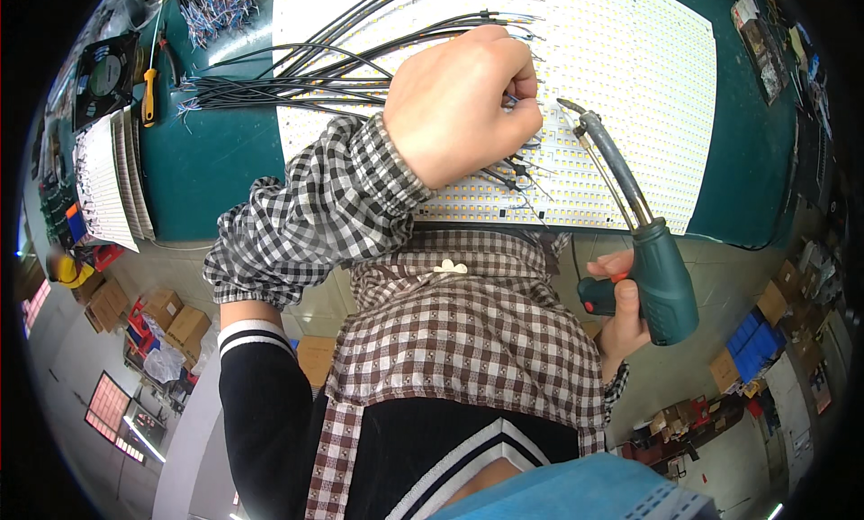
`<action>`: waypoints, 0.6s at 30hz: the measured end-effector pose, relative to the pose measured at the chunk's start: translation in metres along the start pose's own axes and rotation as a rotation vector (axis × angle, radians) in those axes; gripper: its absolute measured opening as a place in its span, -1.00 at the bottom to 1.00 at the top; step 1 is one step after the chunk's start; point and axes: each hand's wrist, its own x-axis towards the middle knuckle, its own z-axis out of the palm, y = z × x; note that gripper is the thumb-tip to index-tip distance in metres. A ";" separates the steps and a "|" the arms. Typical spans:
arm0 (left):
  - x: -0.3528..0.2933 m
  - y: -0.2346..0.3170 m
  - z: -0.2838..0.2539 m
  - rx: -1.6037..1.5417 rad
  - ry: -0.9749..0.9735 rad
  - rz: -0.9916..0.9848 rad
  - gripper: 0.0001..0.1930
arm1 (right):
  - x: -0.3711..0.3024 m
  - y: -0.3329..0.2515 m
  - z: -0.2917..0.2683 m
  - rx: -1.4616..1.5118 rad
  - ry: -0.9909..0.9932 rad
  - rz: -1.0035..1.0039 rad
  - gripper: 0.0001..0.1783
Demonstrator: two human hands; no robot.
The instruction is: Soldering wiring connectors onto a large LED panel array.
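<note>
A white panel [648,115] dotted with rows of small yellow LEDs lies on the green table. Black cables [297,84] with thin stripped ends fan across its left half. Over the middle of the panel, my left hand [459,111] is closed in a pinch on a thin cable's wire end, mostly hidden by the fingers. My right hand [623,322] grips the handle of a green soldering gun [666,291] with a red button, just past the table's near edge. The gun's bent metal tip [567,104] points at the panel, a little right of my left fingertips.
On the left lie a yellow-handled screwdriver [149,97], a black fan [106,75] and a stack of white panels [108,178]. A bundle of thin coloured wires [220,7] sits at the far left. Cardboard boxes [184,329] stand on the floor.
</note>
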 end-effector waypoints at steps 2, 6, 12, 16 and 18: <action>0.000 0.000 0.000 0.003 -0.004 -0.001 -0.88 | 0.000 0.000 -0.001 -0.001 -0.002 0.002 -0.60; 0.000 0.000 -0.001 0.007 -0.008 -0.009 -0.88 | -0.001 0.000 -0.002 -0.007 -0.009 0.012 -0.58; -0.010 -0.005 -0.005 0.075 0.070 0.152 -0.87 | -0.003 0.004 0.002 0.141 0.087 -0.015 -0.68; -0.023 -0.001 -0.016 0.163 0.076 0.411 -0.82 | 0.000 0.005 -0.003 0.127 0.096 -0.061 -0.66; -0.033 0.001 -0.017 0.150 -0.037 0.257 -0.81 | 0.002 0.009 -0.001 0.134 0.135 -0.081 -0.66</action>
